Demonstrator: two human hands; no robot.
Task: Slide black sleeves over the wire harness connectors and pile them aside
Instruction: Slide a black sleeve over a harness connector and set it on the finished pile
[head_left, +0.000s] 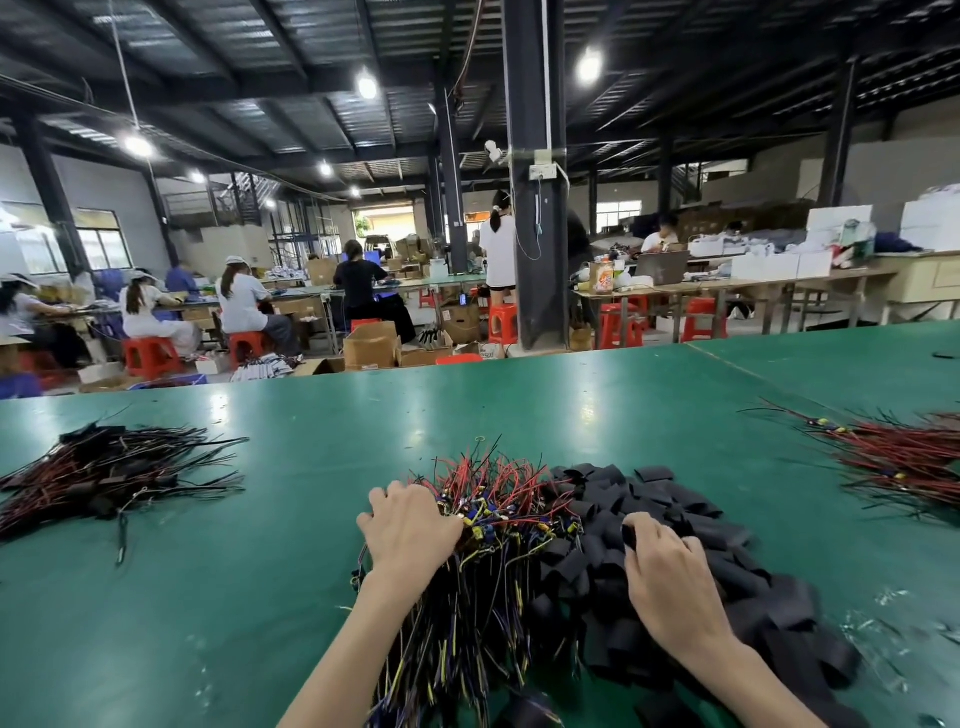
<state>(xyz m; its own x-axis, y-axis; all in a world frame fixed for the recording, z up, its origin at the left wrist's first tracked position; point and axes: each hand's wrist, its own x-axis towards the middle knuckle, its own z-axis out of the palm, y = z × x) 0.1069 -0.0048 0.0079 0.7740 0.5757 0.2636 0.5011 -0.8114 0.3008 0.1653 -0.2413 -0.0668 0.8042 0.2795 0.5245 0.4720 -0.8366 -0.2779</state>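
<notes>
Head view: the left hand (410, 530) lies knuckles-up on the left edge of the loose bundle of red, black, yellow and blue wire harnesses (467, 613). Its fingers are curled down into the wires, and I cannot tell whether they have caught a single harness. The right hand (670, 566) rests on the heap of short flat black tubular sleeves (691, 509), fingers bent, thumb and forefinger apparently pinching one black sleeve (629, 536) at the heap's left side.

The bundle's long axis runs from the person's body outward across the glossy green table (291, 571), and the red ends fan up at the far end. The small blue and yellow connectors (485, 519) cluster about midway along it, just right of the left hand's knuckles and left of the pinched sleeve. They lie between the hands, nearer the left. The sleeve heap touches the bundle's right flank.

I judge the coming move turns on bringing the sleeve leftward and lining its open mouth along a wire's axis.

The flat pile of sleeved red-and-black harnesses (104, 478) lies well apart on the left, on the left hand's side. Another spread of red wires (898, 462) lies far right
</notes>
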